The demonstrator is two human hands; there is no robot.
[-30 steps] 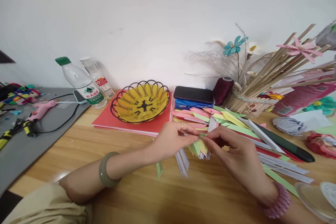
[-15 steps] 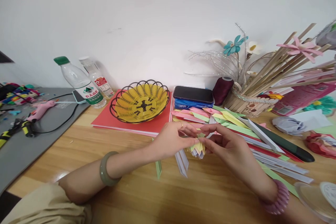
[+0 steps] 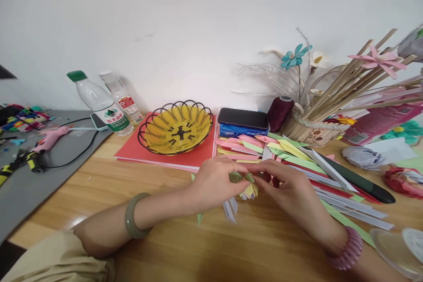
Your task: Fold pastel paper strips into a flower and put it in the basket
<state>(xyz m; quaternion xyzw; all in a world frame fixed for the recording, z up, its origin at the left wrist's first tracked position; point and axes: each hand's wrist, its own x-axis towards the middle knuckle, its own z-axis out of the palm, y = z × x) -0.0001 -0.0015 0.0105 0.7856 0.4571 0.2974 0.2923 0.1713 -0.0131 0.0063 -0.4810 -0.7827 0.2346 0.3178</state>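
Note:
Between my two hands is a small folded-paper piece (image 3: pixel 249 190) with layered yellow, green and white points. My left hand (image 3: pixel 218 183) pinches it from the left with thumb and fingers, hiding part of it. From the right, my right hand (image 3: pixel 284 180) pinches its upper edge with thumb and forefinger. Just below my left hand, a folded white paper strip (image 3: pixel 230 210) lies on the wooden table (image 3: pixel 185 246). A green paper strip (image 3: pixel 200 217) pokes out farther left, mostly covered by the hand.
Behind my hands lies a pile of coloured paper strips (image 3: pixel 291 152) beside a dark green-handled tool (image 3: pixel 366 185). A yellow basket (image 3: pixel 176 130) rests on red paper (image 3: pixel 128 155). Bottles (image 3: pixel 102 105) stand at left; a phone (image 3: pixel 243 118) and a tape roll (image 3: pixel 399 246) are at right.
My fingers have shifted around the paper piece, and more green shows at its top between them. My left hand has turned slightly over it. The things around have stayed put.

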